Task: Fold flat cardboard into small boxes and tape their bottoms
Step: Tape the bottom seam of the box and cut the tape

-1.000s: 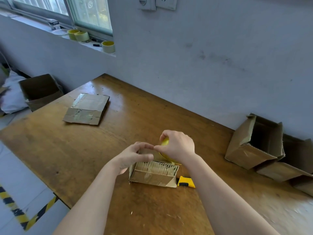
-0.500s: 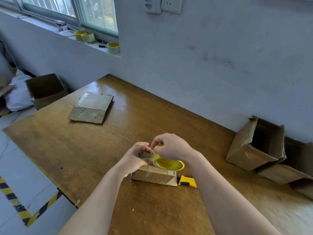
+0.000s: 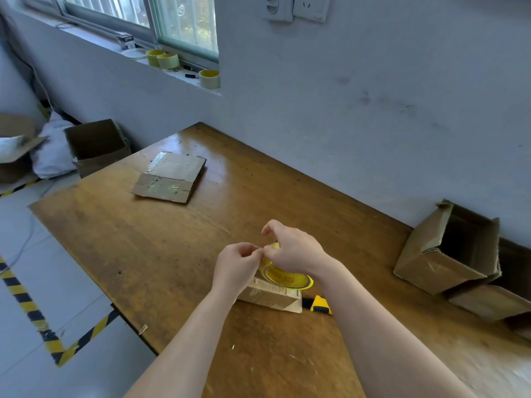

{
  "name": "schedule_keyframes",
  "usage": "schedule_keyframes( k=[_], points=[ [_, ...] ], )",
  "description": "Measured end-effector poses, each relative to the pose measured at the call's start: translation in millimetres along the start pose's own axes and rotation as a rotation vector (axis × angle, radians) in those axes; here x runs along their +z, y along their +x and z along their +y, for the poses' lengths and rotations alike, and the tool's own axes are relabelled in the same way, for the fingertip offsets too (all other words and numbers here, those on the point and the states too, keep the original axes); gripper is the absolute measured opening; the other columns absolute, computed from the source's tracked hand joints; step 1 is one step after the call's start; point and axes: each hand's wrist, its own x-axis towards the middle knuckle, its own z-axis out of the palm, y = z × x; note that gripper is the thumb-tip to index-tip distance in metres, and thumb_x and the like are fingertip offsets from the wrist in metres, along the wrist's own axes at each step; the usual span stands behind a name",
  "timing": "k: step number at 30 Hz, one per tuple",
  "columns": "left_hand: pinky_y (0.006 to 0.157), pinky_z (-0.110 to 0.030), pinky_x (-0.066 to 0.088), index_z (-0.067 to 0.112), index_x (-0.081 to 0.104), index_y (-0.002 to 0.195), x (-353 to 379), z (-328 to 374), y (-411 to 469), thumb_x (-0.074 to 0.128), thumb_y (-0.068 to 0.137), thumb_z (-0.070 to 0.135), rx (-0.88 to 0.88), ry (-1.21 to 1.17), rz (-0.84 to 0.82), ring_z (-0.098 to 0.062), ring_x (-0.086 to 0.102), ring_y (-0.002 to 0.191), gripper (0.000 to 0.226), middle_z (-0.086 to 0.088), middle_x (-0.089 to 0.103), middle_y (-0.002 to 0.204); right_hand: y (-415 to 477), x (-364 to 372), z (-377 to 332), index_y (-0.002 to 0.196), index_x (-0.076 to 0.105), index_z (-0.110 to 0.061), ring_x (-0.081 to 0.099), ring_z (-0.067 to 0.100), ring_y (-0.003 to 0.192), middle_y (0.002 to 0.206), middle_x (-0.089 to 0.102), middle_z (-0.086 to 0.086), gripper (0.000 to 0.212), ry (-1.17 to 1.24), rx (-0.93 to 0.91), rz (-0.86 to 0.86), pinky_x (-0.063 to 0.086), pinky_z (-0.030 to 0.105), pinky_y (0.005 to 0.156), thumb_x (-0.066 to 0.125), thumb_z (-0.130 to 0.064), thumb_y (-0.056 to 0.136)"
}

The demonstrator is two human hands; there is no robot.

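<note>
A small folded cardboard box stands on the wooden table near its front edge. A tape roll with a yellow core lies flat on top of the box. My right hand grips the roll's far rim, index finger lifted. My left hand has its fingers curled and pinches at the same rim, fingertips touching the right hand's; the tape's loose end is hidden between them. A flat piece of cardboard lies at the table's far left.
A yellow utility knife lies just right of the small box. Folded open boxes lean against the wall at the right. Spare tape rolls sit on the window sill. An open carton stands on the floor at left.
The tape roll went from upright in my right hand to flat on the box. Both hands now meet at its far rim, and my view has shifted.
</note>
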Motion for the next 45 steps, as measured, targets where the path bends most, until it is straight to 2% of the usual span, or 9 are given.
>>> schedule_keyframes(
  k=[4, 9, 12, 15, 23, 27, 32, 36, 45],
  points=[
    [0.062, -0.026, 0.043, 0.012, 0.066, 0.074, -3, 7, 6, 0.067, 0.088, 0.02, -0.134, -0.106, -0.011, -0.014, 0.053, 0.068, 0.016, -0.001, 0.064, 0.071, 0, 0, -2, 0.125, 0.046, -0.025, 0.059, 0.021, 0.093, 0.107, 0.063, 0.001, 0.032, -0.028, -0.004, 0.015, 0.052, 0.037, 0.077, 0.05, -0.033, 0.094],
    [0.057, -0.025, 0.041, 0.017, 0.056, 0.079, 5, -2, 3, 0.055, 0.095, 0.019, -0.01, 0.117, 0.059, -0.014, 0.053, 0.066, 0.017, 0.001, 0.06, 0.074, 1, 4, -4, 0.123, 0.048, -0.023, 0.06, 0.02, 0.093, 0.109, 0.063, -0.001, 0.037, -0.047, 0.006, 0.037, 0.054, 0.038, 0.078, 0.052, -0.044, 0.094],
    [0.059, -0.025, 0.04, 0.018, 0.052, 0.082, 4, -6, 6, 0.051, 0.097, 0.018, 0.034, 0.203, 0.12, -0.012, 0.053, 0.071, 0.015, 0.002, 0.058, 0.078, 1, 0, 1, 0.109, 0.057, -0.021, 0.065, 0.018, 0.087, 0.103, 0.064, -0.003, 0.039, 0.167, 0.064, 0.007, 0.056, 0.039, 0.078, 0.057, -0.054, 0.089],
    [0.063, -0.029, 0.04, 0.015, 0.054, 0.083, -5, -13, 12, 0.051, 0.097, 0.017, -0.012, 0.175, 0.141, -0.017, 0.055, 0.077, 0.014, 0.0, 0.06, 0.081, -4, -4, 11, 0.098, 0.065, -0.015, 0.062, 0.016, 0.079, 0.091, 0.065, -0.002, 0.028, 0.372, 0.07, -0.039, 0.05, 0.032, 0.071, 0.059, -0.041, 0.091],
    [0.061, -0.029, 0.044, 0.012, 0.057, 0.082, -26, -32, 24, 0.054, 0.097, 0.018, -0.159, 0.022, 0.088, -0.019, 0.057, 0.076, 0.017, -0.004, 0.063, 0.083, 4, 12, -5, 0.092, 0.066, -0.021, 0.058, 0.011, 0.078, 0.089, 0.064, -0.003, 0.028, 0.021, 0.002, 0.048, 0.041, 0.02, 0.055, 0.065, -0.048, 0.084],
    [0.061, -0.031, 0.042, 0.01, 0.056, 0.08, -33, -38, 33, 0.055, 0.096, 0.019, -0.172, 0.017, 0.047, -0.018, 0.052, 0.068, 0.019, -0.003, 0.058, 0.073, 5, 14, -4, 0.098, 0.065, -0.024, 0.06, 0.011, 0.079, 0.089, 0.065, -0.006, 0.037, -0.041, -0.016, 0.045, 0.047, 0.023, 0.059, 0.06, -0.058, 0.085],
    [0.054, -0.029, 0.046, 0.008, 0.054, 0.077, -42, -43, 45, 0.053, 0.097, 0.012, -0.22, -0.065, 0.032, -0.018, 0.055, 0.06, 0.021, -0.007, 0.059, 0.071, 4, 17, 12, 0.113, 0.064, -0.025, 0.061, 0.017, 0.089, 0.098, 0.066, -0.005, 0.043, 0.133, -0.006, 0.038, 0.052, 0.036, 0.076, 0.046, -0.059, 0.093],
    [0.059, -0.034, 0.051, 0.008, 0.054, 0.078, -56, -52, 48, 0.054, 0.097, 0.013, -0.265, -0.068, 0.055, -0.023, 0.061, 0.066, 0.019, -0.01, 0.062, 0.074, 12, 31, -10, 0.098, 0.066, -0.023, 0.06, 0.016, 0.076, 0.081, 0.063, -0.005, 0.045, -0.02, -0.038, 0.146, 0.046, 0.03, 0.059, 0.046, -0.063, 0.091],
    [0.079, -0.044, 0.053, 0.012, 0.056, 0.082, -63, -65, 50, 0.053, 0.097, 0.019, -0.226, 0.154, 0.016, -0.027, 0.065, 0.08, 0.017, -0.008, 0.066, 0.082, 30, 34, -29, 0.084, 0.066, -0.016, 0.062, 0.02, 0.072, 0.075, 0.064, -0.002, 0.044, -0.151, -0.021, 0.12, 0.048, 0.03, 0.057, 0.047, -0.054, 0.092]
  ],
)
